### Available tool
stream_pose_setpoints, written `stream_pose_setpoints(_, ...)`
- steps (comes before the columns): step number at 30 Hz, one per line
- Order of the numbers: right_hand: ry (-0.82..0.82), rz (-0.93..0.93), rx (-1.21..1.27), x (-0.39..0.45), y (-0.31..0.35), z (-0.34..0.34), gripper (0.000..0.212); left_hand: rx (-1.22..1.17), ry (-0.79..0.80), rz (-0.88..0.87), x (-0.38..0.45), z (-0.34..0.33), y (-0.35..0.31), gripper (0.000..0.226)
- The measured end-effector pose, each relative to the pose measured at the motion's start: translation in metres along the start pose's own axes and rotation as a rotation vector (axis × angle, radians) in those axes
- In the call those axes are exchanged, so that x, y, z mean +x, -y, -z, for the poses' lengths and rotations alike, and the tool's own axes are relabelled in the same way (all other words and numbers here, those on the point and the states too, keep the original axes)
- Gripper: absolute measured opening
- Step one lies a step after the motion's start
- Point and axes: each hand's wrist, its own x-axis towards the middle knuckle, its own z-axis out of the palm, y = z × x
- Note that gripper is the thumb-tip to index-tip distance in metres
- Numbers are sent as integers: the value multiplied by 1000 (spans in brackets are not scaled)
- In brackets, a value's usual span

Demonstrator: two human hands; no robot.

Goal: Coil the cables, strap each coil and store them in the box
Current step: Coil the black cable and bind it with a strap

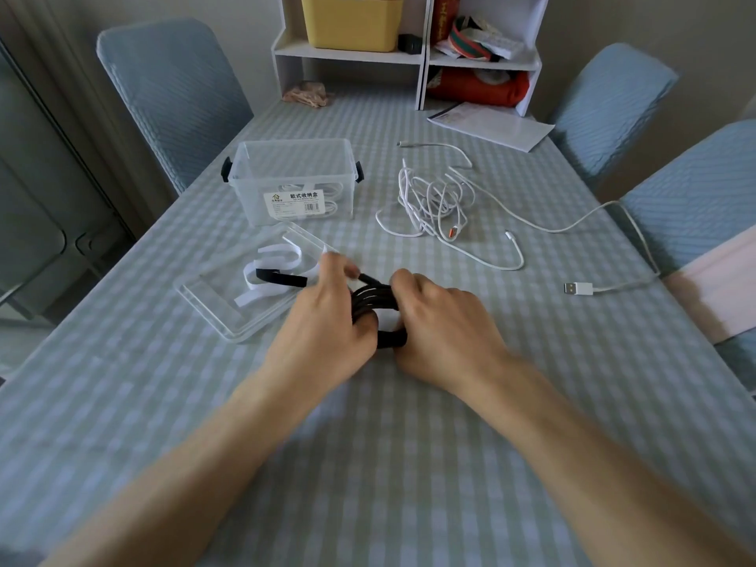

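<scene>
A black cable coil sits between my two hands above the checked tablecloth. My left hand grips the coil's left side, and its thumb and forefinger pinch the cable's black end at the top. My right hand holds the coil's right side with curled fingers. Behind stands the clear storage box with white coiled cables inside. Its clear lid lies flat on the table and carries white straps and a black strap. A tangle of white cables lies at the right.
One white cable with a USB plug trails to the table's right edge. A white shelf unit with a yellow bin stands at the far end, papers beside it. Blue-covered chairs surround the table.
</scene>
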Motion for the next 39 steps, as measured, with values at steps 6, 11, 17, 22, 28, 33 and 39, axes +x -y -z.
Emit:
stream_pose_setpoints(6,65,-71,29,3,1,2,25,283,105,-349,-3,13,0,55)
stream_pose_setpoints(11,88,-6,-25,5,8,4,30,687,136,-281,-4,3,0,55)
stream_pose_setpoints(17,21,23,6,11,16,12,24,699,18,-264,1,6,2,44)
stream_pose_setpoints(22,-33,98,-92,19,21,7,30,722,153,-242,-4,20,15,26)
stream_pose_setpoints(28,-72,123,-29,38,39,1,24,815,92,-202,-6,41,24,46)
stream_pose_setpoints(33,40,149,61,54,59,6,24,785,-10,-93,-11,45,43,55)
stream_pose_setpoints(39,167,107,206,65,62,-4,24,666,-39,-83,-7,49,66,47)
